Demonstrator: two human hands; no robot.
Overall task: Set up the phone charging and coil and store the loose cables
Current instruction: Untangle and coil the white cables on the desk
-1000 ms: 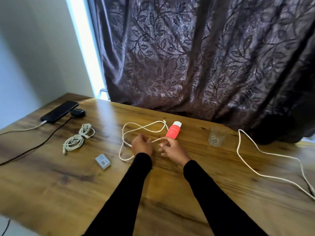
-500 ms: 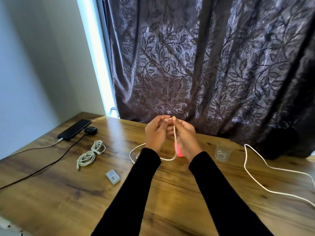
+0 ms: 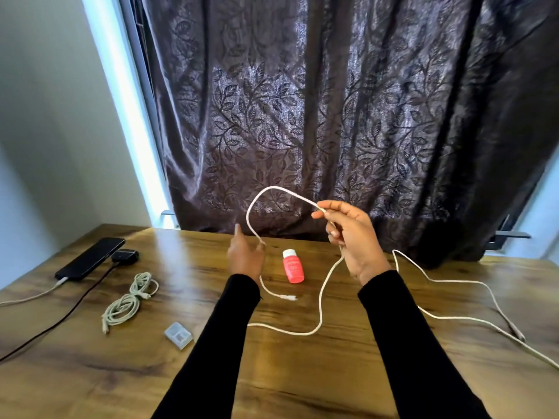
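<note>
A wooden surface [image 3: 151, 373] with dark grain runs across the scene; behind its far edge hangs a dark leaf-patterned curtain [image 3: 332, 116], with a pale wall [image 3: 45, 116] at the left and a strip of daylight between them.

A white cable [image 3: 281, 190] arches in the air above the middle of the surface. The right hand [image 3: 352, 237], raised, pinches it between thumb and forefinger, the other fingers curled round the strand that drops to the wood and loops near. The left hand [image 3: 246, 257], lower, holds the other side of the arch with its fingers; that end trails down to a plug [image 3: 289, 297] lying on the wood. A second white cable [image 3: 453, 297] sprawls loose at the right.

At the far left a black phone [image 3: 90, 258] lies with a white lead plugged in, beside a small black charger [image 3: 125, 255] with a black cord. A coiled pale cable [image 3: 128, 300] lies near them.

A small clear plastic case [image 3: 179, 335] sits near the left sleeve; its contents cannot be made out. A red bottle [image 3: 292, 266] with a white cap lies between the hands.
</note>
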